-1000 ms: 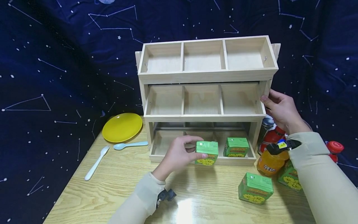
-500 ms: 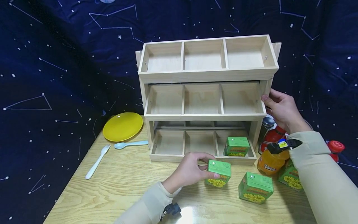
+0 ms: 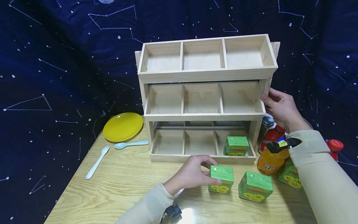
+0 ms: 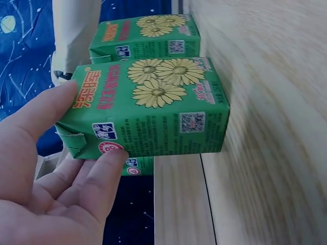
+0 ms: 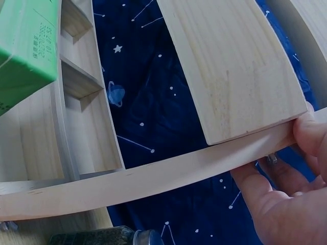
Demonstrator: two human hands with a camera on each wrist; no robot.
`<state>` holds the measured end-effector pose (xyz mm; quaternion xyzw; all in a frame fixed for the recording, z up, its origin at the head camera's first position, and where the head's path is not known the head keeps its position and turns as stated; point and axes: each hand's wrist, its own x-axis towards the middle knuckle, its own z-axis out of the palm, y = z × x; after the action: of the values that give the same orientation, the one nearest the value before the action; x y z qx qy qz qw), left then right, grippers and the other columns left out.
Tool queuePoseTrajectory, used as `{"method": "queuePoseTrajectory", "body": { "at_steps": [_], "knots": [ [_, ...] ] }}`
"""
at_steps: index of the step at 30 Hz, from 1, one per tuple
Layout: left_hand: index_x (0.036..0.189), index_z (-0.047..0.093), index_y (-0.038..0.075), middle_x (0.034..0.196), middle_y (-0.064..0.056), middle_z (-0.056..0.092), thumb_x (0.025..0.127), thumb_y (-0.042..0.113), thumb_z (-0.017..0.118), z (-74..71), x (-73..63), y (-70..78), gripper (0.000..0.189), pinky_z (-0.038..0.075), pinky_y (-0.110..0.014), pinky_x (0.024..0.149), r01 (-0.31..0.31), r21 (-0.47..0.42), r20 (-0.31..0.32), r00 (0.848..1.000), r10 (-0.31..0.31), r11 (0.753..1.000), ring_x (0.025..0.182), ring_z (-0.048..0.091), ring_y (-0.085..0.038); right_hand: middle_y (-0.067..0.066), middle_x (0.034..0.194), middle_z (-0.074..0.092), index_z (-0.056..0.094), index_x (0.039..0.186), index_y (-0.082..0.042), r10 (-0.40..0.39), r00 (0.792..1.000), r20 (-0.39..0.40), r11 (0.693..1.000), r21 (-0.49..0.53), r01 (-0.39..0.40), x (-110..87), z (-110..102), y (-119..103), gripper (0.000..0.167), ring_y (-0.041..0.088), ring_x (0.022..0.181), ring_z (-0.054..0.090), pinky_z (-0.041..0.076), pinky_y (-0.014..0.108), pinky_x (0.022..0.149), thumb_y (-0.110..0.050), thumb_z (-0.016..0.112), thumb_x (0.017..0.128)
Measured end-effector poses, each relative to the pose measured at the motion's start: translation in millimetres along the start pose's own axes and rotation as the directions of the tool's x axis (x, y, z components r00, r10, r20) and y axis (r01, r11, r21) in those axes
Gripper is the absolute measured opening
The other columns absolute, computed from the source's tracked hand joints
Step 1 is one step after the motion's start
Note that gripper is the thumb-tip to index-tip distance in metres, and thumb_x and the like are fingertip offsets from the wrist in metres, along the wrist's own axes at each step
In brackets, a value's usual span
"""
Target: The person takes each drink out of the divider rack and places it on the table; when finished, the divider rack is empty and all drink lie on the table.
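Note:
My left hand (image 3: 193, 175) holds a green drink carton (image 3: 222, 182) with yellow flowers close over the table in front of the rack. In the left wrist view, thumb and fingers pinch that carton (image 4: 153, 109) near its top end. A second matching carton (image 3: 255, 188) stands just to its right. My right hand (image 3: 283, 109) grips the right side upright of a three-tier wooden rack (image 3: 204, 118). The right wrist view shows thumb and fingers on either side of the upright (image 5: 204, 171). Another green carton (image 3: 236, 146) sits in the right compartment of the bottom tier.
An orange drink bottle (image 3: 270, 161), another green carton (image 3: 291, 176), a red bottle (image 3: 271, 138) and a metal-lidded jar (image 3: 267, 123) crowd beside the rack's right side. On the left lie a yellow plate (image 3: 123, 127), a blue spoon (image 3: 131, 144) and a white fork (image 3: 98, 162).
My left hand has brought the held carton from in front of the bottom tier toward me and rightward, low by the standing carton. My right hand has stayed on the rack.

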<state>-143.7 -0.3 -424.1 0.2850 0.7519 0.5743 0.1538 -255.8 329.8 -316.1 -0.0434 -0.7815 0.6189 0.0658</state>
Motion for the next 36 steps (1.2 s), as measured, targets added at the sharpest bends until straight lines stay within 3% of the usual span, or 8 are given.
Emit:
{"method": "queuePoseTrajectory", "body": {
  "at_steps": [7, 11, 17, 21, 27, 34, 36],
  "knots": [
    [0.106, 0.069, 0.012, 0.097, 0.006, 0.064, 0.069, 0.013, 0.092, -1.2, 0.9, 2.8, 0.044, 0.059, -0.024, 0.074, 0.037, -0.029, 0.035, 0.999, -0.036, 0.999, 0.088, 0.065, -0.007, 0.004, 0.163, 0.021, 0.024, 0.154, -0.037, 0.002, 1.0, -0.01, 1.0, -0.024, -0.002, 0.1, -1.4, 2.1, 0.071, 0.038, 0.143, 0.025, 0.03, 0.055, 0.107, -0.044, 0.054, 0.09],
    [0.109, 0.07, 0.012, 0.105, 0.007, 0.067, 0.074, 0.021, 0.09, -5.9, 2.7, 4.9, 0.042, 0.058, -0.023, 0.075, 0.025, -0.01, 0.05, 0.998, -0.024, 1.0, 0.091, 0.065, -0.006, 0.004, 0.163, 0.021, 0.025, 0.154, -0.036, 0.0, 1.0, -0.01, 1.0, -0.018, 0.0, 0.3, -1.5, 3.3, 0.071, 0.038, 0.144, 0.025, 0.029, 0.055, 0.107, -0.044, 0.054, 0.09],
    [0.116, 0.068, 0.004, 0.111, -0.006, 0.068, 0.08, 0.024, 0.085, -16.5, 11.6, 5.0, 0.045, 0.057, -0.024, 0.081, -0.021, 0.002, 0.037, 0.999, 0.021, 1.0, 0.099, 0.066, -0.017, 0.005, 0.162, 0.022, 0.027, 0.154, -0.035, -0.015, 1.0, -0.004, 1.0, 0.022, 0.015, 0.7, -0.8, 4.8, 0.07, 0.038, 0.144, 0.024, 0.026, 0.056, 0.108, -0.042, 0.057, 0.09],
    [0.117, 0.067, 0.003, 0.112, -0.009, 0.067, 0.081, 0.025, 0.084, -24.0, 22.3, 4.4, 0.045, 0.057, -0.025, 0.083, -0.042, 0.013, 0.007, 0.999, 0.042, 0.999, 0.101, 0.066, -0.02, 0.005, 0.162, 0.023, 0.028, 0.154, -0.035, -0.025, 1.0, -0.004, 1.0, 0.016, 0.025, 0.8, 0.3, 4.3, 0.07, 0.037, 0.143, 0.025, 0.027, 0.056, 0.108, -0.042, 0.057, 0.09],
    [0.115, 0.069, 0.007, 0.109, 0.003, 0.068, 0.082, 0.025, 0.083, -31.6, 43.2, 5.5, 0.041, 0.057, -0.026, 0.081, -0.079, 0.047, -0.038, 0.996, 0.081, 0.996, 0.098, 0.066, -0.013, 0.005, 0.162, 0.023, 0.028, 0.153, -0.036, -0.025, 1.0, -0.007, 1.0, 0.014, 0.026, 0.5, 0.8, 2.9, 0.069, 0.037, 0.144, 0.025, 0.027, 0.056, 0.108, -0.042, 0.057, 0.09],
    [0.117, 0.067, 0.007, 0.107, 0.006, 0.066, 0.082, 0.017, 0.083, -32.0, 68.4, 5.0, 0.04, 0.056, -0.022, 0.083, -0.102, 0.053, -0.03, 0.994, 0.104, 0.993, 0.104, 0.066, -0.029, 0.005, 0.162, 0.024, 0.028, 0.153, -0.037, -0.017, 1.0, -0.012, 1.0, 0.002, 0.017, 0.7, 0.4, 2.0, 0.069, 0.037, 0.143, 0.026, 0.028, 0.056, 0.107, -0.043, 0.056, 0.09],
    [0.12, 0.066, 0.008, 0.108, 0.007, 0.066, 0.082, 0.019, 0.083, -30.4, 74.9, 4.4, 0.043, 0.055, -0.022, 0.084, -0.106, 0.072, -0.026, 0.994, 0.108, 0.992, 0.104, 0.066, -0.027, 0.005, 0.162, 0.024, 0.028, 0.153, -0.037, -0.019, 1.0, -0.015, 1.0, -0.002, 0.019, 0.4, -0.1, 1.8, 0.069, 0.037, 0.143, 0.026, 0.029, 0.056, 0.107, -0.043, 0.056, 0.09]
  ]
}}
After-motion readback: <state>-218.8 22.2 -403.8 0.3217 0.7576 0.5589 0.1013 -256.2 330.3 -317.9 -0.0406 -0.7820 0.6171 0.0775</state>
